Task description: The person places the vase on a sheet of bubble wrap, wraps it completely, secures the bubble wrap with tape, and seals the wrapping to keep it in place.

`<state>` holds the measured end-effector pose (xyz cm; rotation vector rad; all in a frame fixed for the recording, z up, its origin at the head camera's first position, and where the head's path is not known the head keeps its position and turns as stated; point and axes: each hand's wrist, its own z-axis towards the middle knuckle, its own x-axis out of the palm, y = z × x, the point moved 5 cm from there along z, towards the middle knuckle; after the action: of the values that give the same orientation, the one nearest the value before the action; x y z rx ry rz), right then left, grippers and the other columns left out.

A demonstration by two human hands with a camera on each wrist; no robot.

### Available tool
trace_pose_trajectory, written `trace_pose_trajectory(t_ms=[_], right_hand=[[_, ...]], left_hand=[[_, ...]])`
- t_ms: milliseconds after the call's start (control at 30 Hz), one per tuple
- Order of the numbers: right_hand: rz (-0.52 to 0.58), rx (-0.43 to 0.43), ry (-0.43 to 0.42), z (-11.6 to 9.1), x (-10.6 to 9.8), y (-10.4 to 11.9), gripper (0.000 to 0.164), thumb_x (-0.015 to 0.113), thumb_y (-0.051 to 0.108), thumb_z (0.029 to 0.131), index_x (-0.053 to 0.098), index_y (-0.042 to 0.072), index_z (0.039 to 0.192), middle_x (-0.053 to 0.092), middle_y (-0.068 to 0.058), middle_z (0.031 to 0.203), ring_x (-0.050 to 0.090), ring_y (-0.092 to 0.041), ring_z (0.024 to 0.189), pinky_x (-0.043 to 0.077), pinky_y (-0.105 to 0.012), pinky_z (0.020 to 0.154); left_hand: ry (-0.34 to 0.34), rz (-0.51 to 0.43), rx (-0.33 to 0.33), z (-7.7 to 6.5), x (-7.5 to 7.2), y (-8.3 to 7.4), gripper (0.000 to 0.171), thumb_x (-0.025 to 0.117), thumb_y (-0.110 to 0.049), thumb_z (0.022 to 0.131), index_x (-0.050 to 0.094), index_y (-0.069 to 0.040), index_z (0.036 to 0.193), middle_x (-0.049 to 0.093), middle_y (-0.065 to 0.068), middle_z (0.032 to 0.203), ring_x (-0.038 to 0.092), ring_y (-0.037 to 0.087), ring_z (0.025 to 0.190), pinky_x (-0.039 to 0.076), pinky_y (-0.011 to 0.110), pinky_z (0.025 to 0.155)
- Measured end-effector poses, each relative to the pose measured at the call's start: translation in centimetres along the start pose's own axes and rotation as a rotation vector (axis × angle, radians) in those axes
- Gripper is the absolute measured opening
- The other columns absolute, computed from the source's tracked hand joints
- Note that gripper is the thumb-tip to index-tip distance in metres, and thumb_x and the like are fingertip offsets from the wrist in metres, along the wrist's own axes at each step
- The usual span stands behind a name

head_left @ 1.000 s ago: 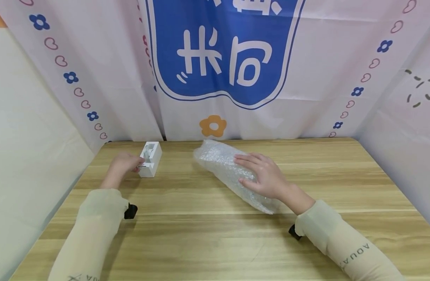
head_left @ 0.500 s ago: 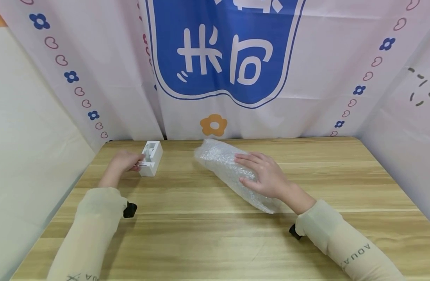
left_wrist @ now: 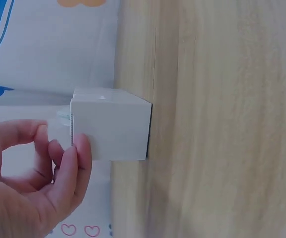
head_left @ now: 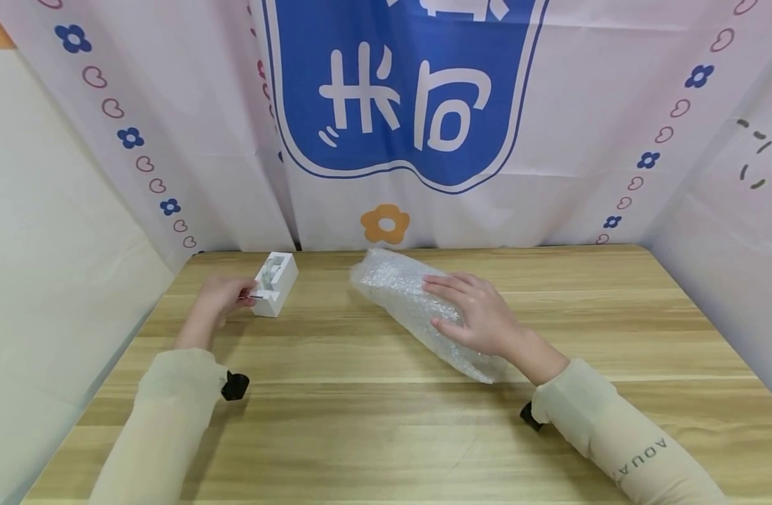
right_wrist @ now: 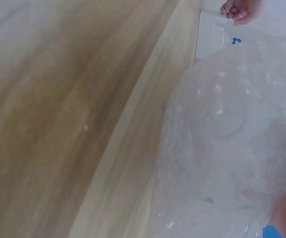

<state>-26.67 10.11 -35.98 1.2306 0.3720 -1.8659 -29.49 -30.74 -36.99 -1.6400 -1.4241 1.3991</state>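
Observation:
A white tape dispenser [head_left: 283,280] stands near the back left of the wooden table, a roll of clear tape inside it. My left hand [head_left: 220,294] is at its front end. Thumb and index finger pinch a short piece of clear tape [left_wrist: 59,130] beside the toothed cutting edge, while other fingertips [left_wrist: 84,144] touch the dispenser's front face. Toward the middle of the table, a package in bubble wrap [head_left: 398,294] lies at a slant. On its right part rests my right hand [head_left: 477,315], fingers spread and fairly straight. What the wrap contains is hidden.
The wooden table [head_left: 335,435] ends at the back against a hanging white curtain [head_left: 569,140] with a blue emblem. Pale walls stand at both sides. A black wrist camera [head_left: 235,386] sits under the left sleeve.
My left hand has shifted slightly at the dispenser's front, and the dispenser has turned a little, its far end to the right. My right hand and the bubble-wrapped package stay in place.

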Motion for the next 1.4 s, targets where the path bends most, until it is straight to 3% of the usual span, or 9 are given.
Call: trace_pose_trajectory(t_ms=[133,300,433,600,733,933,1167,1400], right_hand=[[-0.001,0.004,0.005,0.0,-0.1,0.1,0.053,0.056,0.041,0.086,0.052,0.017,0.133,0.046,0.002,0.138,0.040,-0.028,0.125,0.031,-0.051,0.100],[0.000,0.012,0.027,0.1,-0.1,0.2,0.054,0.055,0.041,0.086,0.050,0.017,0.134,0.045,0.002,0.139,0.039,-0.028,0.126,0.030,-0.053,0.100],[0.006,0.013,0.026,0.1,0.0,0.3,0.054,0.056,0.041,0.086,0.050,0.017,0.134,0.045,0.002,0.139,0.039,-0.027,0.126,0.030,-0.052,0.101],[0.014,0.007,-0.001,0.0,-0.1,0.1,0.053,0.057,0.040,0.085,0.052,0.017,0.133,0.046,0.002,0.138,0.040,-0.027,0.125,0.029,-0.050,0.102],[0.014,0.004,-0.005,0.0,-0.1,0.0,0.053,0.058,0.040,0.085,0.052,0.016,0.133,0.046,0.001,0.138,0.040,-0.027,0.125,0.029,-0.050,0.103],[0.012,0.010,0.006,0.0,-0.1,0.0,0.054,0.057,0.040,0.086,0.052,0.016,0.133,0.046,0.001,0.139,0.040,-0.028,0.126,0.028,-0.051,0.103],[0.011,0.000,-0.010,0.0,-0.1,0.0,0.054,0.058,0.040,0.085,0.052,0.016,0.133,0.047,0.001,0.138,0.041,-0.027,0.125,0.029,-0.049,0.103],[0.018,0.000,-0.017,0.0,-0.1,-0.1,0.054,0.059,0.040,0.085,0.052,0.017,0.133,0.047,0.001,0.137,0.042,-0.028,0.124,0.030,-0.050,0.102]], left_hand=[[0.033,-0.206,-0.023,-0.4,-0.3,0.6,0.014,0.049,-0.009,0.093,0.050,0.005,0.095,0.051,0.006,0.082,0.060,0.009,0.064,0.052,0.018,0.069],[0.048,-0.481,-0.125,-0.9,-0.6,1.6,0.010,0.048,-0.001,0.091,0.053,0.002,0.084,0.052,0.008,0.076,0.062,0.017,0.069,0.052,0.024,0.078],[0.049,-0.552,-0.155,-1.2,-0.7,1.9,0.014,0.047,0.000,0.091,0.055,0.002,0.080,0.054,0.009,0.074,0.065,0.020,0.070,0.050,0.025,0.082],[0.059,-0.583,-0.153,-1.5,-0.6,1.8,0.012,0.045,0.002,0.092,0.054,0.003,0.085,0.055,0.010,0.077,0.066,0.020,0.074,0.048,0.025,0.085],[0.063,-0.560,-0.153,-1.8,-0.6,1.7,0.007,0.045,0.005,0.089,0.052,0.004,0.089,0.055,0.010,0.081,0.066,0.019,0.077,0.045,0.026,0.088],[0.124,-0.488,-0.118,-2.2,-0.5,1.9,0.013,0.042,-0.004,0.095,0.048,0.005,0.102,0.056,0.010,0.090,0.064,0.016,0.084,0.043,0.024,0.092],[0.172,-0.500,-0.074,-2.5,-0.3,2.4,0.014,0.045,-0.011,0.097,0.054,0.000,0.095,0.063,0.006,0.090,0.064,0.015,0.087,0.046,0.022,0.088],[0.155,-0.414,-0.048,-2.5,0.0,2.5,0.023,0.049,-0.008,0.095,0.069,-0.009,0.084,0.067,0.002,0.085,0.063,0.012,0.085,0.048,0.019,0.074]])
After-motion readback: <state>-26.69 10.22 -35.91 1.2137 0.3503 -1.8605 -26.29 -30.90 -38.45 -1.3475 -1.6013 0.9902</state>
